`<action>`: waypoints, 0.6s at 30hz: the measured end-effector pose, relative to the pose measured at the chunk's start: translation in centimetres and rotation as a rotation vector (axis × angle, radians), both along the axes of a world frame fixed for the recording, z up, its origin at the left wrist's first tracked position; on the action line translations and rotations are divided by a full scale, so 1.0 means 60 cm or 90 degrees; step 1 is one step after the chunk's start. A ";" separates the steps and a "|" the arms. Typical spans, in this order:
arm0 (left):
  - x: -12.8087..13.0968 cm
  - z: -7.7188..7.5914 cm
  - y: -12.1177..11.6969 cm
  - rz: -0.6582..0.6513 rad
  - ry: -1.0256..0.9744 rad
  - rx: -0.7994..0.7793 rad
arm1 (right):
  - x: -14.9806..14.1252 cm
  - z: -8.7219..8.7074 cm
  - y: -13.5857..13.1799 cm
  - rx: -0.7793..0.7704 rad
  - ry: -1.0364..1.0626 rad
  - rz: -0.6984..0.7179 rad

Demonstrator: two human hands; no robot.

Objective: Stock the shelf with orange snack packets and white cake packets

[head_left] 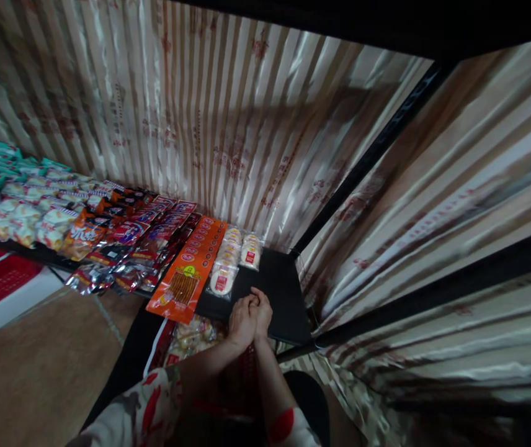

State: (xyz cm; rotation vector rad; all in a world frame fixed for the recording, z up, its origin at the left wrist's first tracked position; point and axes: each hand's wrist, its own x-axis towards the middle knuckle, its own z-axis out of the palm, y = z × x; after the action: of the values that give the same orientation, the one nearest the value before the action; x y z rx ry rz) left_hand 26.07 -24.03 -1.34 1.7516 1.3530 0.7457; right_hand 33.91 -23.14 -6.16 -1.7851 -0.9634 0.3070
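My left hand [243, 318] and my right hand [262, 313] touch each other at the front edge of a black shelf [284, 288]. The fingers of both are bent and closed; whether anything is between them is hidden. Just beyond lie clear packs of round white crackers [223, 277] with red labels, in an overlapping row. A shorter stack of the same cracker packs [250, 251] sits to its right, against the back. Left of these, a long orange snack packet [188, 273] lies flat, its front end over the shelf edge.
Dark red and silver packets [139, 248], orange bags [86, 233], whitish bags [21, 214] and green bags [0, 161] fill the shelf leftwards. Below my arms is a box of packaged snacks [195, 335]. A black post [368, 161] and striped plastic sheeting [228, 124] bound the shelf.
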 end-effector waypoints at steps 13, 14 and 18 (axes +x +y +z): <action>-0.090 -0.048 -0.075 -0.095 -0.079 0.108 | -0.073 -0.013 -0.092 0.051 -0.041 0.056; -0.097 -0.054 -0.079 -0.107 -0.084 0.115 | -0.080 -0.017 -0.100 0.056 -0.053 0.062; -0.126 -0.095 -0.085 -0.131 -0.042 0.101 | -0.107 -0.055 -0.127 0.028 -0.085 0.098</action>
State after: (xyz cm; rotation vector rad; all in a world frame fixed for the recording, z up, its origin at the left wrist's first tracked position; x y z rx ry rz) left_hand 18.48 -29.11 -7.02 1.9387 1.0747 0.8060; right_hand 27.48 -30.77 -9.47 -1.7117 -1.1970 0.2639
